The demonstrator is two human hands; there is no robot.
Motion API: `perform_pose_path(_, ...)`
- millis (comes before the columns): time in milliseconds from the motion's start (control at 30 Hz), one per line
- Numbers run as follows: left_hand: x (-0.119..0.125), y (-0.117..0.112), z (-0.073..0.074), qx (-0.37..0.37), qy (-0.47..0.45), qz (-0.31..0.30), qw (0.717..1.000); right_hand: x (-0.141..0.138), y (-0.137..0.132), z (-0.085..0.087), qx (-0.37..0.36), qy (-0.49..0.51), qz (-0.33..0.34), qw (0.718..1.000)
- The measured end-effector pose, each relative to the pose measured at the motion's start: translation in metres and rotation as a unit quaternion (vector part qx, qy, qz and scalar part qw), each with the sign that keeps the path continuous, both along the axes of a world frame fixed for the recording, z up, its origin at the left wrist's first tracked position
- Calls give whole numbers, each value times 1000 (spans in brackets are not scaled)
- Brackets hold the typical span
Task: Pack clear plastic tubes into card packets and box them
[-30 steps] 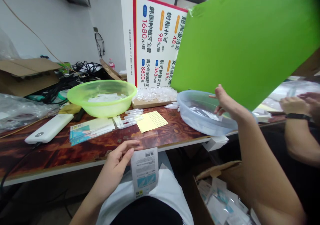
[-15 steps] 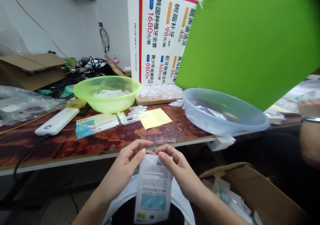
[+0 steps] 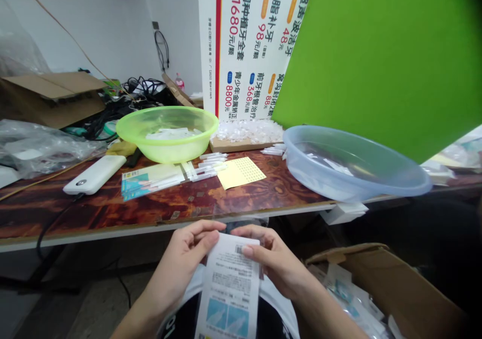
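Both hands hold a printed white packet (image 3: 229,284) upright over my lap, its barcode at the top and two blue pictures lower down. My left hand (image 3: 186,253) pinches the top left corner between thumb and fingers. At the top right edge, my right hand (image 3: 276,256) has its thumb on the front beside the barcode and its fingers behind. Clear film shows faintly above the packet's top edge. Beyond the hands, a yellow sticker sheet (image 3: 243,172), white plastic tubes (image 3: 207,165) and blue-white printed packets (image 3: 150,181) lie on the table.
A green basin (image 3: 165,150) and a blue basin (image 3: 350,186) stand on the brown table (image 3: 146,213), both with white pieces inside. Between them is a cardboard tray (image 3: 244,145) of clear bits. A white power bank (image 3: 95,175) sits left. An open carton (image 3: 399,273) stands below right.
The packet sits slightly higher and shows more fully. My right thumb has moved down beside the barcode. The view has tilted down a little, and the other person's arm at right has left view.
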State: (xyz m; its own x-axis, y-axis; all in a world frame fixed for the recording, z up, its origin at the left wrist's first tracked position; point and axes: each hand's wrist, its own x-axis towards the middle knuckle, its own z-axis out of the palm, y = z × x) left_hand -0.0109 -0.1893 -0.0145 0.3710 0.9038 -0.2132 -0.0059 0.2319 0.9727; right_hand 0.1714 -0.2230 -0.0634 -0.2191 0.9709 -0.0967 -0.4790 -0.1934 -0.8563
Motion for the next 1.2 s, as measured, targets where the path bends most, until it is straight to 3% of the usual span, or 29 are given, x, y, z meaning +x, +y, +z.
perform_pose_path(167,0,4,10,89,36,26,995,-3,10,11,-41,26,-60,997)
perform_pose_path(267,-2,7,8,104,27,30,994,0,10,14,9,17,-82,996)
perform_pose_path(467,-18,5,-9,110,32,4,993,12,0,3,105,-22,-7,994)
perform_pose_path(667,-26,6,-9,175,42,-19,983,11,1,-2,183,-42,-68,980)
perform_pose_path(800,-28,5,-10,210,24,-18,977,8,2,0,191,-32,-73,978)
perform_pose_path(1200,-29,6,-30,183,-66,-50,980,1,4,-4,153,26,-50,987)
